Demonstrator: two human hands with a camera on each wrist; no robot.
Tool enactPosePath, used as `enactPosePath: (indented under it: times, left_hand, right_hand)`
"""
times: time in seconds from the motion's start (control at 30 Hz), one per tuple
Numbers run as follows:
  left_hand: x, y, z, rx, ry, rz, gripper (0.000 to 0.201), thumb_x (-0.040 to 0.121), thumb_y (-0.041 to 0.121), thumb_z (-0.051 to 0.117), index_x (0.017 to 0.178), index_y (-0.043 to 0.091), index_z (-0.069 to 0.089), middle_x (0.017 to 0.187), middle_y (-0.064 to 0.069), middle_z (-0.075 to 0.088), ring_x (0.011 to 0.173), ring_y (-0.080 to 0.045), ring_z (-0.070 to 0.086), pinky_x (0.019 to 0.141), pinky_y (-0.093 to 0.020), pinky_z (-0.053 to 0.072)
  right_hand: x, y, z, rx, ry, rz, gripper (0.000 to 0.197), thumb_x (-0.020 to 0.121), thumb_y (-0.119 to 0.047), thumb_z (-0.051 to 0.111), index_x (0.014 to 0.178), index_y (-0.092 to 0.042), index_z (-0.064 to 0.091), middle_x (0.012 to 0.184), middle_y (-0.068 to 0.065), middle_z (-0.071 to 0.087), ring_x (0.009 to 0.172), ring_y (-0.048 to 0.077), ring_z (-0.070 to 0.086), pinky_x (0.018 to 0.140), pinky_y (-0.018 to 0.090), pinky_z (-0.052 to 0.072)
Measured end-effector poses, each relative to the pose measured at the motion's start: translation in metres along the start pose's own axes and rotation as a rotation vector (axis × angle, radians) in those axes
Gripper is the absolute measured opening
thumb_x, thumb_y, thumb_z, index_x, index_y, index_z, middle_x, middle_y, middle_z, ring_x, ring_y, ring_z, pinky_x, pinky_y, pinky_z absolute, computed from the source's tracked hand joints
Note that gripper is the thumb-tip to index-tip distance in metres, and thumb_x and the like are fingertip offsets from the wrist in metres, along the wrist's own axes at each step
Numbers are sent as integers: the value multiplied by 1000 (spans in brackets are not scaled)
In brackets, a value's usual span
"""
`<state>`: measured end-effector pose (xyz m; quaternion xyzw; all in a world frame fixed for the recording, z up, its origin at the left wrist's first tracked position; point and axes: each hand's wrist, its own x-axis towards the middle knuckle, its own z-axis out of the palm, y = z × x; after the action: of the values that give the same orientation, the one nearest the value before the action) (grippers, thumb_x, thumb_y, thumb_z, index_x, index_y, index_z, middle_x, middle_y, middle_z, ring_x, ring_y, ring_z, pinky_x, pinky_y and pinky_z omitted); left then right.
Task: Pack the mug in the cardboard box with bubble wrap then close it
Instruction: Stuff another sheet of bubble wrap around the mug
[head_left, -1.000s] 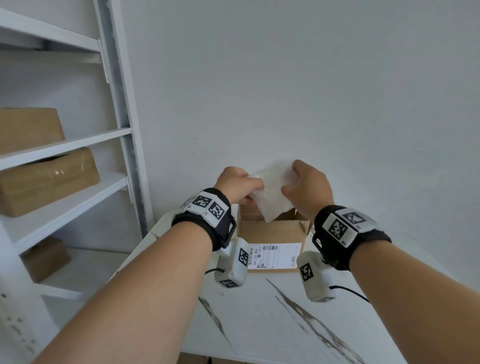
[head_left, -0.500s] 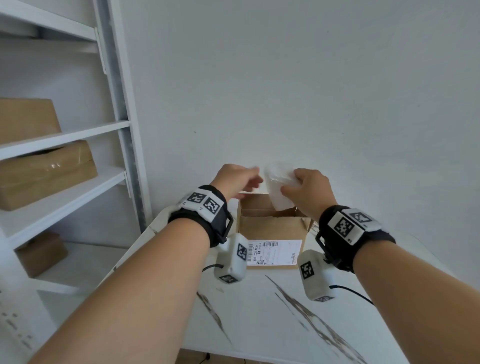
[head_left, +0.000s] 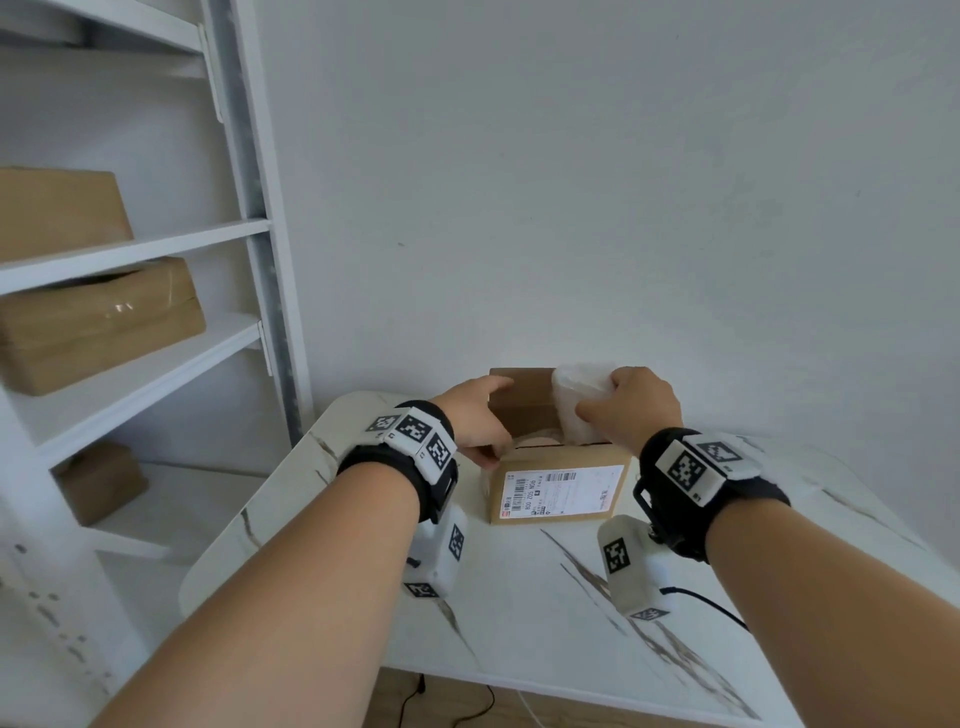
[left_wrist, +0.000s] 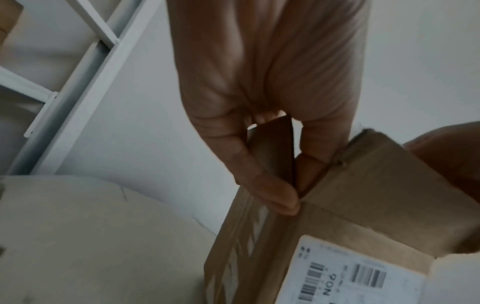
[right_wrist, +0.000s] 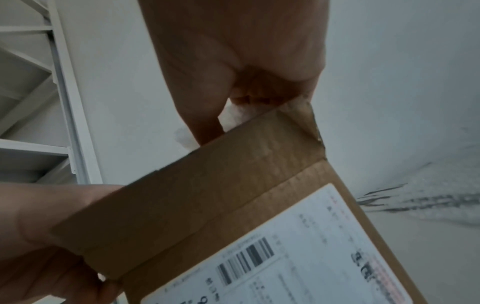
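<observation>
A small cardboard box (head_left: 558, 486) with a white shipping label stands open on the marble table (head_left: 519, 597). My left hand (head_left: 475, 418) pinches the box's left side flap (left_wrist: 272, 148) between thumb and fingers. My right hand (head_left: 631, 408) grips a white bubble-wrapped bundle (head_left: 576, 400) and holds it in the box's opening at the right. The same wrap (right_wrist: 235, 115) shows under the right fingers, just behind the front flap (right_wrist: 207, 179). The mug itself is hidden inside the wrap.
A white shelving unit (head_left: 244, 234) stands at the left with several brown cardboard parcels (head_left: 98, 322) on its shelves. A plain wall runs close behind the box. A cable (head_left: 711, 605) trails from the right wrist camera over the table.
Both hands came down from above the box. The left hand let go of the wrap and took hold of the left flap; the right hand lowered the wrapped bundle into the opening.
</observation>
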<state>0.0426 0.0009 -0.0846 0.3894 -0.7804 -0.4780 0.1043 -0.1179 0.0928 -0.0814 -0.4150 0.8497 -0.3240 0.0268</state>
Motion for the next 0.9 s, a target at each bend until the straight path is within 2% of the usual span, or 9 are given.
enactPosePath:
  times: [0.17,0.3,0.33,0.4,0.47,0.57,0.67,0.77,0.9]
  left_hand:
    - [2,-9,16,12,49,71,87,76,-1,70,148,23,29,117,-16,59,72,-26,66,72,-38,61]
    - [6,-2,28,191,201,183,55,64,5,77,112,13,53,111,-10,58,91,-30,65,73,-46,60]
    - [7,0,31,230,241,200,53,65,6,76,112,13,53,113,-10,55,93,-29,63,73,-46,60]
    - [12,1,37,247,285,224,69,71,3,71,133,17,44,117,-9,50,96,-30,60,75,-43,59]
    - [17,1,41,236,328,239,82,75,-1,66,143,27,31,119,-8,45,98,-30,58,74,-40,58]
    - [18,-4,49,286,443,342,60,79,-5,59,126,26,40,115,-5,41,91,-26,55,69,-28,50]
    - [17,-11,54,285,557,371,48,77,-3,59,113,22,40,113,-3,44,87,-27,57,71,-31,48]
    - [23,-5,51,283,598,347,48,79,11,68,116,19,40,103,-2,51,86,-24,57,75,-33,50]
    - [32,3,41,337,568,233,33,91,22,60,123,17,55,118,-8,60,105,-27,59,84,-29,43]
  right_hand:
    - [-8,6,-4,55,99,19,31,73,-18,65,62,-15,36,62,-1,43,60,20,44,47,24,28]
    - [-9,10,-12,192,307,14,32,73,-20,63,63,-17,33,62,-3,41,56,17,39,47,25,27]
    - [-9,11,-15,214,346,15,30,73,-21,63,64,-17,34,62,-3,41,57,18,40,47,25,27]
    - [-7,15,-18,238,375,23,27,73,-21,62,66,-16,36,63,-3,42,59,19,41,47,25,29]
    - [-7,21,-18,240,366,36,26,72,-21,62,68,-14,38,63,-2,42,58,19,41,47,25,30]
    - [-7,29,-14,231,352,54,28,71,-20,63,66,-14,36,61,-2,39,53,17,37,47,26,26]
    - [-7,36,-10,213,337,71,32,72,-20,64,63,-16,33,60,-2,39,52,16,37,46,25,25]
    - [-7,42,-7,195,281,87,32,72,-21,65,63,-18,34,61,-3,41,57,18,42,47,25,26]
    - [-6,38,-1,203,161,16,32,70,-18,66,62,-16,35,61,-1,41,57,18,40,51,26,31]
